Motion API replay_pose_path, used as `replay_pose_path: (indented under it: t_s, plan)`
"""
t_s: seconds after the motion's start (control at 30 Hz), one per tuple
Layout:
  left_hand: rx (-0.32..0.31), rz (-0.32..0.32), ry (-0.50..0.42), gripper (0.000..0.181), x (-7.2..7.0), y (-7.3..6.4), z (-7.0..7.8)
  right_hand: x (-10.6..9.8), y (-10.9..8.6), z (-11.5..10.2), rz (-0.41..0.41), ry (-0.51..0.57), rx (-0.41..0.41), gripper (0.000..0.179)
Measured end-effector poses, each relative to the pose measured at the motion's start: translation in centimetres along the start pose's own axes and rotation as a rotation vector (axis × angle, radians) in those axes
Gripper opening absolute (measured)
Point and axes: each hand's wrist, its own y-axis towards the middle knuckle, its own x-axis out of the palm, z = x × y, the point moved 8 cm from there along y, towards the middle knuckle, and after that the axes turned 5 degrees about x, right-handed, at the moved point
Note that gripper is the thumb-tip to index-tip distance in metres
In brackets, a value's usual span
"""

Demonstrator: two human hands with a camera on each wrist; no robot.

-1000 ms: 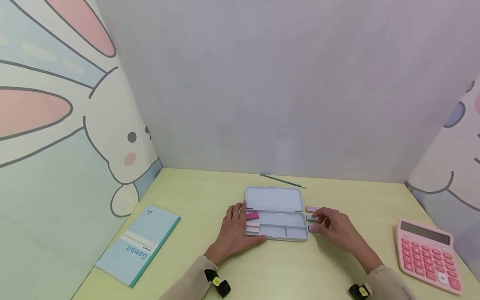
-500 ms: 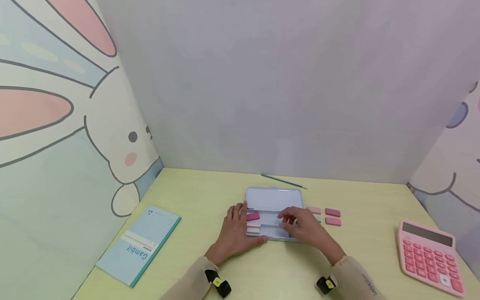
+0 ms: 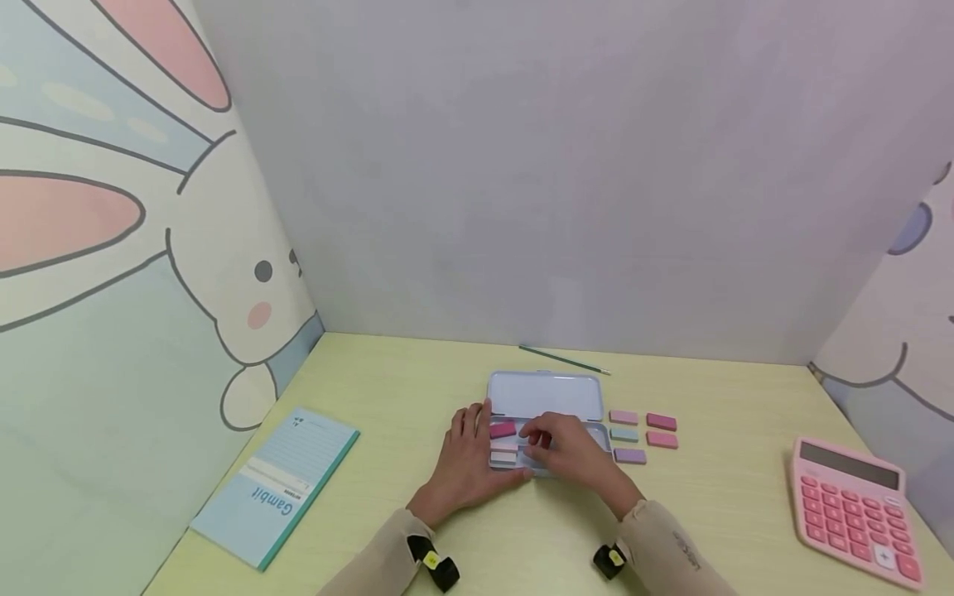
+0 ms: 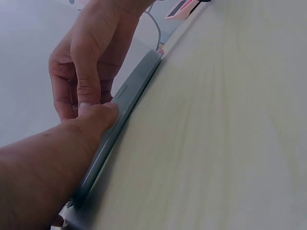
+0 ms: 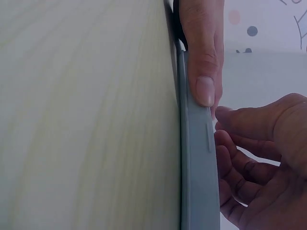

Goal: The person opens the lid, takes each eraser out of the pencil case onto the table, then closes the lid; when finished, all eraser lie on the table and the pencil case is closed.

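Observation:
A pale blue pencil case (image 3: pixel 545 396) lies open on the table, lid folded back. My left hand (image 3: pixel 468 455) rests along its left end with fairly straight fingers, the thumb touching the front wall. Inside, beside that hand, are a magenta eraser-like block (image 3: pixel 503 430) and light pink and white blocks (image 3: pixel 503 454). My right hand (image 3: pixel 564 447) is over the case's middle, its fingers loosely bent and a gap showing between thumb and index finger. In the right wrist view, the case's front wall (image 5: pixel 200 167) partly hides its fingertips; no object shows in them.
Right of the case lie several small blocks: light pink (image 3: pixel 623 416), teal (image 3: pixel 623 434), purple (image 3: pixel 629 456) and darker pink (image 3: pixel 662 439). A pencil (image 3: pixel 564 359) lies behind. A notebook (image 3: pixel 276 488) is at the left, a pink calculator (image 3: pixel 857 509) at the right.
My right hand has let go of the purple block, leaving it right of the case, and has moved left over the case. My left hand has stayed in place.

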Motion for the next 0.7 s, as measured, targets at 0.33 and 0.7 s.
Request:
replay_pose_path:
  t_s: [0.33,0.7]
  plan:
    - [0.006,0.01,-0.008,0.125,-0.2,-0.2,0.0,1.7,1.4,-1.1,-0.067,-0.045,0.052,0.013]
    - [0.005,0.007,-0.001,0.125,0.1,0.0,-0.1,1.8,1.6,-1.3,-0.069,-0.085,0.058,0.008]
